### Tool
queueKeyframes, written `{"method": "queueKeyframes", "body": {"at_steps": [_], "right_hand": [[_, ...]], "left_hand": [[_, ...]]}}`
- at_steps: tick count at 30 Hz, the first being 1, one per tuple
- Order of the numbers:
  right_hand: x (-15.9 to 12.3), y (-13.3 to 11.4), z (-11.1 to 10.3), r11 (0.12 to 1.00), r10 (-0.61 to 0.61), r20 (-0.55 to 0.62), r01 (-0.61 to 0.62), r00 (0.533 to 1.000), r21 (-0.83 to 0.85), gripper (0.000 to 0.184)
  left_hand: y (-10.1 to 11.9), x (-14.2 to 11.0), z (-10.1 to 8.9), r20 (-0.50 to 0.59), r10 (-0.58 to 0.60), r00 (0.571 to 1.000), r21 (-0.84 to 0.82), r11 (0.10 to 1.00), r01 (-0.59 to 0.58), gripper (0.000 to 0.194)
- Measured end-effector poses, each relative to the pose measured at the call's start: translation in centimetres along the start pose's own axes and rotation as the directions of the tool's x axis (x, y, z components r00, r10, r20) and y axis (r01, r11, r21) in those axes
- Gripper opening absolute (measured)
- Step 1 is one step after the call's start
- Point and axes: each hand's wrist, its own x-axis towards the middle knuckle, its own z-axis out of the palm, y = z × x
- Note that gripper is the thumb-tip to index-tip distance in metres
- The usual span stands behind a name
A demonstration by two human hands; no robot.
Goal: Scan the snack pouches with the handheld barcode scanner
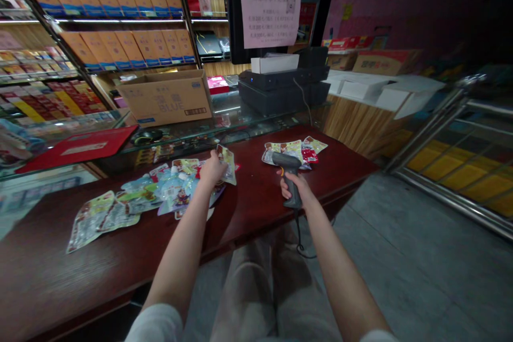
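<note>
My left hand [212,170] pinches a small snack packet [228,164], held up at the right end of a loose pile of pouches. In that pile lie clear-and-yellow packets [93,220] and light-blue pouches [175,192], overlapping one another. My right hand [298,187] is wrapped around the grip of a dark grey barcode scanner [287,161], whose head points left. The scanner's cable [298,235] hangs down over the table edge. Just behind the scanner sits a smaller group of packets [290,147], with a red one [309,155] among them.
The dark red table [248,208] stands before a glass counter. On the counter are an open cardboard box [168,97], a red folder [80,147], and a black cash-register unit [280,88] below a screen with a paper notice [269,13]. A metal railing [452,181] stands right.
</note>
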Motion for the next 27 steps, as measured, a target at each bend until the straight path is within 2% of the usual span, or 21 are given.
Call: {"method": "queueKeyframes", "body": {"at_steps": [3, 5, 7, 10, 12, 14, 18, 23, 27], "right_hand": [[0.0, 0.2, -0.2, 1.0, -0.007, -0.002, 0.007, 1.0, 0.002, 0.04], [0.1, 0.2, -0.2, 1.0, -0.014, -0.001, 0.014, 1.0, 0.001, 0.04], [0.0, 0.2, -0.1, 1.0, -0.021, 0.0, 0.021, 1.0, 0.001, 0.04], [-0.1, 0.0, 0.1, 1.0, -0.022, 0.0, 0.022, 1.0, -0.007, 0.041], [-0.2, -0.2, 0.3, 1.0, -0.02, -0.001, 0.02, 1.0, -0.012, 0.042], [-0.3, -0.4, 0.5, 1.0, -0.02, 0.0, 0.02, 1.0, -0.012, 0.042], [-0.3, -0.3, 0.3, 1.0, -0.023, 0.008, 0.023, 1.0, 0.001, 0.039], [0.1, 0.5, -0.2, 0.999, -0.043, 0.009, 0.043, 0.999, 0.033, 0.038], [0.1, 0.5, -0.6, 0.991, -0.093, -0.017, 0.094, 0.995, 0.094, 0.036]], "left_hand": [[-0.3, -1.7, -1.1, -0.127, 0.017, 0.992, 0.192, 0.981, 0.008, 0.057], [0.0, -2.5, -1.1, -0.219, 0.099, 0.971, 0.272, 0.962, -0.036, 0.054], [0.6, -3.0, -0.6, -0.196, 0.229, 0.954, 0.301, 0.94, -0.163, 0.053], [1.0, -3.2, 0.7, -0.036, 0.396, 0.918, 0.26, 0.89, -0.374, 0.049], [1.0, -3.3, 1.5, 0.079, 0.384, 0.92, 0.245, 0.887, -0.392, 0.045], [0.8, -3.5, 2.0, 0.139, 0.321, 0.937, 0.283, 0.894, -0.348, 0.045], [0.8, -4.3, 2.0, 0.107, 0.274, 0.956, 0.379, 0.877, -0.294, 0.05], [1.9, -5.1, 1.1, 0.114, 0.214, 0.97, 0.477, 0.845, -0.243, 0.056], [3.7, -5.1, 0.9, 0.099, 0.249, 0.963, 0.493, 0.829, -0.265, 0.054]]}}
